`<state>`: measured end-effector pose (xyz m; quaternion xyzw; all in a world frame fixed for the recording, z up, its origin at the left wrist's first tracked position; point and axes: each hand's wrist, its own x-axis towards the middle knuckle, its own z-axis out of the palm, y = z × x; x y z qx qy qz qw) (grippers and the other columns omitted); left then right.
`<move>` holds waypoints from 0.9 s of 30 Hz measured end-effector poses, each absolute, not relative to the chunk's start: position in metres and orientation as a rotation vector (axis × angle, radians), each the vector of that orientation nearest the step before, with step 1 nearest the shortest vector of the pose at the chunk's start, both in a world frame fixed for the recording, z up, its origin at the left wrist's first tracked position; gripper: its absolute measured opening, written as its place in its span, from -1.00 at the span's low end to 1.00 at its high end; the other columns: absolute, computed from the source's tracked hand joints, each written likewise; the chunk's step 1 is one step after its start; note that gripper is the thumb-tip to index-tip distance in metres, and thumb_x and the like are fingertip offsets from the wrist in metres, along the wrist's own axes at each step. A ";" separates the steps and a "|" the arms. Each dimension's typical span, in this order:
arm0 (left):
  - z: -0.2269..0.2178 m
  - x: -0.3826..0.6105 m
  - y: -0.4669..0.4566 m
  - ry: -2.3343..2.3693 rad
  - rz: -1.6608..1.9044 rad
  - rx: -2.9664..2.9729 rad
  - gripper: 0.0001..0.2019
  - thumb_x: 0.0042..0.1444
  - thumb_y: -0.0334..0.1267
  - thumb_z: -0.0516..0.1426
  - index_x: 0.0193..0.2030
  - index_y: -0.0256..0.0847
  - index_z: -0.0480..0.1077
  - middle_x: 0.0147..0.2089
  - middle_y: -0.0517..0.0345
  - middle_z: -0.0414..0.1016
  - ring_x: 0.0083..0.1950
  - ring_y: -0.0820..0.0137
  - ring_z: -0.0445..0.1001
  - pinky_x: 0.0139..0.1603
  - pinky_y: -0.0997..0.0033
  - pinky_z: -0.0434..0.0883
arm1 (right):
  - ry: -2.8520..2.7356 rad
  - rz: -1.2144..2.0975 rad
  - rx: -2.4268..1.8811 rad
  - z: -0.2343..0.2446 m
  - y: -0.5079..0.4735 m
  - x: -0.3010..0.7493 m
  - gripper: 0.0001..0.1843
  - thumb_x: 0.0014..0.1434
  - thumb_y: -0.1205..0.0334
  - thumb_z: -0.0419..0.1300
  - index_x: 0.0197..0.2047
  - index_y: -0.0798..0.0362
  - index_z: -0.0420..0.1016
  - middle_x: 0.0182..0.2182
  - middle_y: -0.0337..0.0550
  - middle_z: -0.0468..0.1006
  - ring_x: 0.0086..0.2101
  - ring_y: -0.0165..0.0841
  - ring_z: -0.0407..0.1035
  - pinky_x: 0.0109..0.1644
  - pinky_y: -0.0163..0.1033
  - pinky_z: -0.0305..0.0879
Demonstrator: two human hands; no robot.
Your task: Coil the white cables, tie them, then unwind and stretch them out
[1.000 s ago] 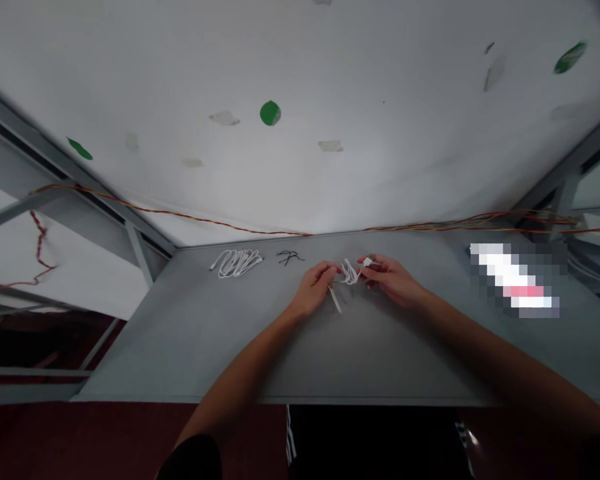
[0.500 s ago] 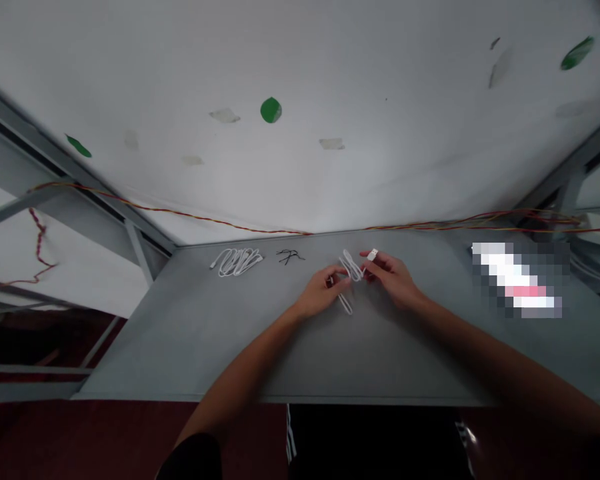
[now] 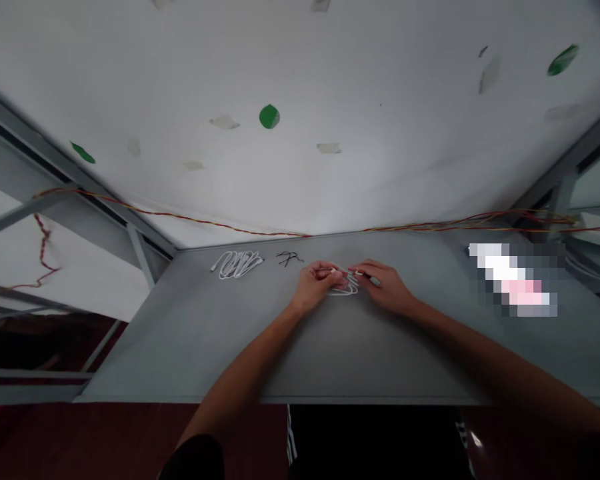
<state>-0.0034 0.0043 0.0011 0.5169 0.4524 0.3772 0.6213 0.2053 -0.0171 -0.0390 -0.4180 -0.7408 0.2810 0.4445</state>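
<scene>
Holding a white cable point(image 3: 347, 291), bunched into loops, between two bare hands over the gray table point(image 3: 195, 340), pretty much mid-width and nearer the back edge than the front. Gripping the loops with the left hand point(image 3: 320, 283), thumb and fingertips squeezed together on the bundle. Pinching a small white bit on the other side with the right hand point(image 3: 380, 285), thumb against index finger, probably the plug end, but too tiny and blurry from up here to swear to. Close together at the fingertips, with a few loops showing in the gap and dipping a little below. Off to the left, lying flat near the back edge, another white cable coil point(image 3: 238, 265), laid in wide loose loops. Between that and the left hand, a little scatter of thin black ties point(image 3: 290, 258), crossed over each other. Way over on the right, well apart from both hands, a pixelated patch point(image 3: 515, 280), no making out anything under it. Behind it all, a white backdrop point(image 3: 300, 187) with green stickers point(image 3: 269, 117) and, along the bottom, some red-and-yellow wires point(image 3: 190, 217).
</scene>
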 end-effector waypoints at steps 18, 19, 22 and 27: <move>-0.010 -0.001 -0.008 0.853 1.137 2.179 -0.83 0.29 -0.23 0.20 -0.12 -0.13 0.65 -0.12 0.03 0.67 -0.14 0.33 0.63 -0.07 0.33 0.56 | -1.901 0.297 -0.825 -0.052 -0.018 0.206 -0.72 0.42 0.20 0.09 0.01 -0.05 0.62 -0.17 -0.07 0.67 -0.22 -0.29 0.55 -0.10 -0.16 0.52; -0.010 0.000 -0.009 0.852 1.138 2.178 -0.83 0.29 -0.23 0.21 -0.12 -0.14 0.65 -0.12 0.03 0.66 -0.14 0.33 0.62 -0.07 0.33 0.55 | -1.899 0.319 -0.827 -0.052 -0.019 0.206 -0.72 0.42 0.19 0.09 0.00 -0.05 0.62 -0.17 -0.07 0.67 -0.21 -0.29 0.55 -0.10 -0.16 0.51; -0.005 0.000 -0.006 0.959 1.098 2.014 -0.83 0.22 -0.16 0.26 -0.15 -0.17 0.63 -0.17 0.01 0.64 -0.24 0.36 0.60 -0.24 0.38 0.53 | -1.820 0.496 -0.943 -0.049 -0.014 0.209 -0.72 0.38 0.08 0.13 -0.06 -0.04 0.64 -0.22 -0.09 0.67 -0.25 -0.29 0.54 -0.14 -0.19 0.49; 0.016 -0.036 0.031 1.121 1.270 1.200 -0.65 0.13 0.01 0.30 -0.11 -0.19 0.42 -0.21 0.07 0.57 -0.48 0.49 0.47 -0.55 0.51 0.33 | -1.057 0.873 -1.308 -0.052 0.019 0.255 -0.64 0.17 -0.12 0.27 -0.28 0.05 0.57 -0.49 -0.21 0.49 -0.55 -0.43 0.29 -0.48 -0.31 0.26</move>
